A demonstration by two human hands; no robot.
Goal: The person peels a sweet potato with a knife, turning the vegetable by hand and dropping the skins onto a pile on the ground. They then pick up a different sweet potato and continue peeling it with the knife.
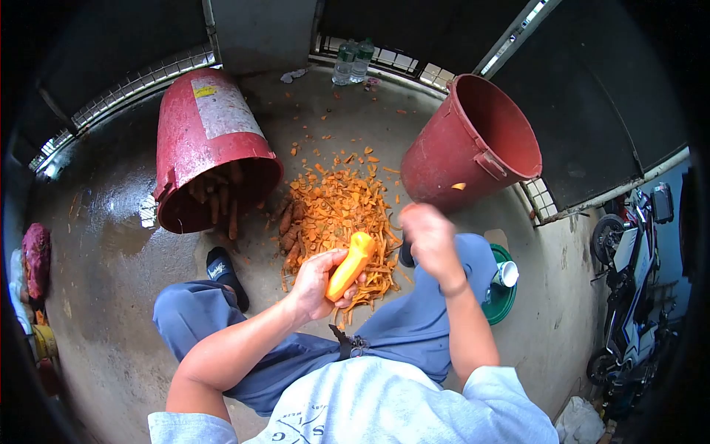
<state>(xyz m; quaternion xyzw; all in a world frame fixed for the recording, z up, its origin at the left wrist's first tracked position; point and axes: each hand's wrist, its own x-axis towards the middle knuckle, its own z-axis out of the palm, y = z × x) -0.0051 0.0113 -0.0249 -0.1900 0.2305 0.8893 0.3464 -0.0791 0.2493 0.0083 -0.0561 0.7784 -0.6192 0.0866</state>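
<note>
A peeled orange carrot (353,265) rests in my left hand (316,285), its fingers wrapped round the lower part. Its thick end points up and away from me. My right hand (429,240) is raised to the right of the carrot, apart from it, and blurred by motion. Its fingers look curled, with a small reddish bit showing at their tip; what they hold cannot be made out. Below both hands, a heap of orange peelings (347,196) covers the floor between my legs. Several unpeeled carrots (291,233) lie along the heap's left side.
A red bin (185,140) lies tipped at the left, with carrots (216,198) in its mouth. Another red bin (444,152) leans at the right. Water bottles (353,61) stand at the back wall. A white cup (507,274) sits on a green lid (505,303) beside my right knee.
</note>
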